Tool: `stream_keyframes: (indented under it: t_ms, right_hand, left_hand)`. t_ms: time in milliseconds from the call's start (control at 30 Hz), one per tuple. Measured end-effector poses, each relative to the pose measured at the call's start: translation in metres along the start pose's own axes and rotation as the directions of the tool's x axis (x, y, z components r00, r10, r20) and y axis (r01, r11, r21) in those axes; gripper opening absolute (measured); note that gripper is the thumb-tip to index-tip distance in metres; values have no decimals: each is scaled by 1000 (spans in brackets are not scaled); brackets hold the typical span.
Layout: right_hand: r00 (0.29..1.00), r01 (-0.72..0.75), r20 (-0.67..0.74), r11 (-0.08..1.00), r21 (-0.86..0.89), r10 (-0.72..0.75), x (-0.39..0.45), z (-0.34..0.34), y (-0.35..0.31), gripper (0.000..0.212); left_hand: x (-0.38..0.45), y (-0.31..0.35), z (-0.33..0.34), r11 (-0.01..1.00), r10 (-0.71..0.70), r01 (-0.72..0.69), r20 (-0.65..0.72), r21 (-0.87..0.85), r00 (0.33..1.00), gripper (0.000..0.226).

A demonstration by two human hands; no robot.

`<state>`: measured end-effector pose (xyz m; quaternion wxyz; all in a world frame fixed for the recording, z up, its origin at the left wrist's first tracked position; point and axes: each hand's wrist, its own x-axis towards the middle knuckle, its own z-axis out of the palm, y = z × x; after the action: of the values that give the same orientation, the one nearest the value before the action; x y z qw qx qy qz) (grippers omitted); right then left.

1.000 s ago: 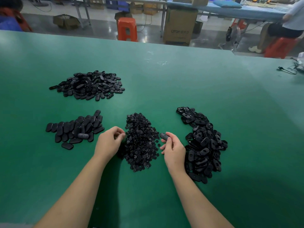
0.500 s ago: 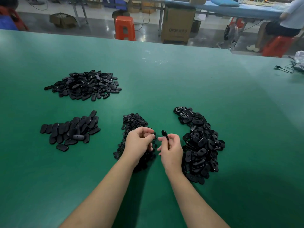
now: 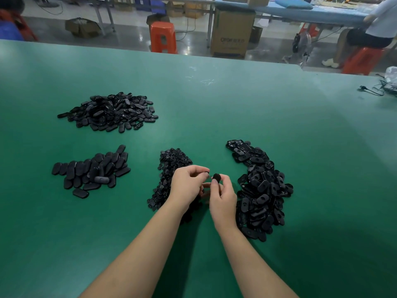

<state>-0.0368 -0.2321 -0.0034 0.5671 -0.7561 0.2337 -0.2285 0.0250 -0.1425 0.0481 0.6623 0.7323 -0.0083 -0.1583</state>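
My right hand (image 3: pixel 223 198) pinches one black oval shell (image 3: pixel 216 177); at its 9 o'clock my left hand (image 3: pixel 187 186) pinches one tiny black piece (image 3: pixel 207 173). Four black heaps (image 3: pixel 264 190) surround them; the 12 o'clock carton (image 3: pixel 233 33) has illegible print.

Green table (image 3: pixel 236 108) with black part heaps (image 3: pixel 108 112)

Cardboard box (image 3: pixel 233 33) on the floor; orange stool (image 3: pixel 163 36) just left of it, what looks like a fan (image 3: pixel 301 45) to its right, a seated person (image 3: pixel 369 33) farther right.
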Motion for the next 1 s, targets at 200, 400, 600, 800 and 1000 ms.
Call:
stream_keyframes:
  t_ms: [200,400,600,800,1000]
  right_hand:
    - [995,16,-101,1000,-13,-18,1,0,-2,12]
    - [988,-134,-62,986,102,141,1,0,-4,10]
    - [996,-88,-22,995,43,89,0,0,-3,13]
    - [995,-98,-10,995,-1,98,1,0,-4,23]
    - [994,-107,-2,994,8,107,0,-1,-6,25]
  left_hand:
    - [-1,-4,-6,1000,-19,19,-29,-20,999,12]
    - [-3,-5,-7,995,-68,67,-14,-70,998,10]
    - [-5,-4,-5,996,-71,72,30,-48,997,4]
    - [-5,-1,0,994,-11,10,6,108,1000,10]
    - [-4,0,5,942,68,-58,-21,330,997,17]
